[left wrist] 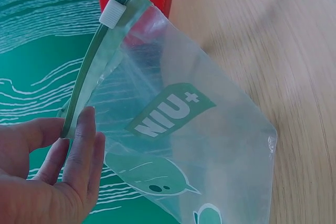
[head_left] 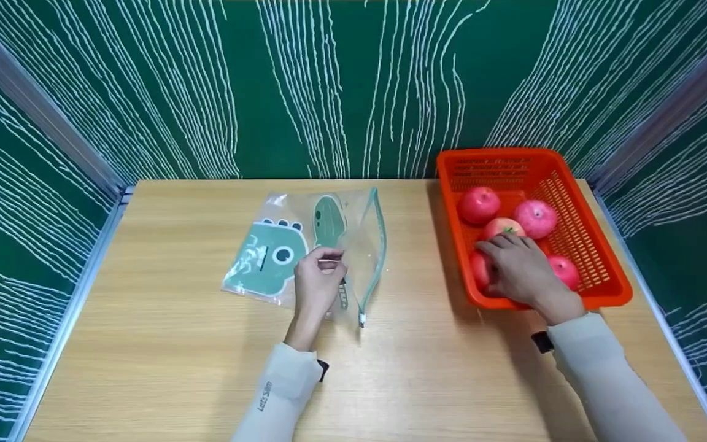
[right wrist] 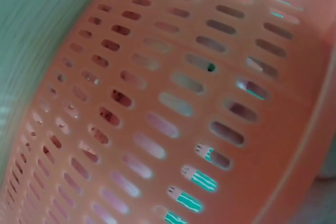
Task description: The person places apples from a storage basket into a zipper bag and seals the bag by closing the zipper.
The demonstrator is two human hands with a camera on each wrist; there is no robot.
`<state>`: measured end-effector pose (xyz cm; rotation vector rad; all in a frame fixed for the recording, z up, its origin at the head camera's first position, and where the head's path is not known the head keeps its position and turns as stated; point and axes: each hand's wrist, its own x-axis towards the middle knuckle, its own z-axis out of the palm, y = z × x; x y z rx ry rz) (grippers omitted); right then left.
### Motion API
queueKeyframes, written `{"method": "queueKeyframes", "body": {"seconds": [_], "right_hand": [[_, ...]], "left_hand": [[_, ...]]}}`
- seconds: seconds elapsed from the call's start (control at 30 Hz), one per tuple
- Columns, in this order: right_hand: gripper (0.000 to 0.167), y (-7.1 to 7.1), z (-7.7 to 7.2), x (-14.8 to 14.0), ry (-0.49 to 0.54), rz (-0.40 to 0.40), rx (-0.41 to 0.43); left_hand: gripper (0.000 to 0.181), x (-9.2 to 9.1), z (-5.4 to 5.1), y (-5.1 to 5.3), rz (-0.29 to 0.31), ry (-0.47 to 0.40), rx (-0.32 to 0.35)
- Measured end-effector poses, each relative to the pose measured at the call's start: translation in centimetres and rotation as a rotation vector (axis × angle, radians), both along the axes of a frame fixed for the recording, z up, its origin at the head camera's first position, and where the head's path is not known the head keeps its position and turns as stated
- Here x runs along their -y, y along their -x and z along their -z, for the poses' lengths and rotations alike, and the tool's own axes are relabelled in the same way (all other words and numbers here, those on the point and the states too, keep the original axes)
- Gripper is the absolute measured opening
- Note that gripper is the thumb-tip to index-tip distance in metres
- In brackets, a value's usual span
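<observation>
A clear zip bag [head_left: 363, 245] with green cartoon prints and a green zip edge lies on the table, its zip side lifted. My left hand [head_left: 320, 279] pinches that edge; in the left wrist view the hand [left wrist: 58, 166] holds the green zip strip [left wrist: 81, 87] between thumb and fingers, and a white slider [left wrist: 112, 13] sits at its end. My right hand [head_left: 522, 270] reaches into the orange basket [head_left: 611, 294], fingers curled over a red apple [head_left: 481, 270] at the near left. The right wrist view is filled by the basket's slotted wall [right wrist: 210, 90].
Several other apples lie in the basket, among them one at the back left [head_left: 480, 204] and one at the near right [head_left: 564, 271]. Green walls with white wavy lines stand behind and beside the wooden table [head_left: 163, 294]; a metal rail [head_left: 77, 307] runs along its left edge.
</observation>
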<state>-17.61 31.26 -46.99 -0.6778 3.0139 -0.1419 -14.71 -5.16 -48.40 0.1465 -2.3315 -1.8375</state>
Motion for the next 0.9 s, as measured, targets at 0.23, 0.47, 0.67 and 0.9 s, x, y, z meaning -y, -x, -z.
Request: {"method": "queueKeyframes", "body": {"seconds": [0.23, 0.47, 0.67, 0.9], "right_hand": [[0.084, -0.2, -0.7, -0.1, 0.035, 0.003, -0.024], [0.087, -0.3, -1.1, 0.0, 0.081, -0.012, -0.049], [0.092, -0.6, -1.7, 0.0, 0.084, 0.008, -0.023], [0.092, -0.6, -2.3, 0.0, 0.076, -0.017, -0.093]], "left_hand": [[0.02, 0.0, 0.0, -0.1, 0.0, -0.005, 0.004], [0.021, 0.1, 0.0, -0.2, 0.005, 0.004, 0.012], [0.021, 0.2, -0.1, -0.3, 0.007, 0.0, 0.026], [0.018, 0.2, -0.1, -0.2, 0.005, -0.005, 0.033]]}}
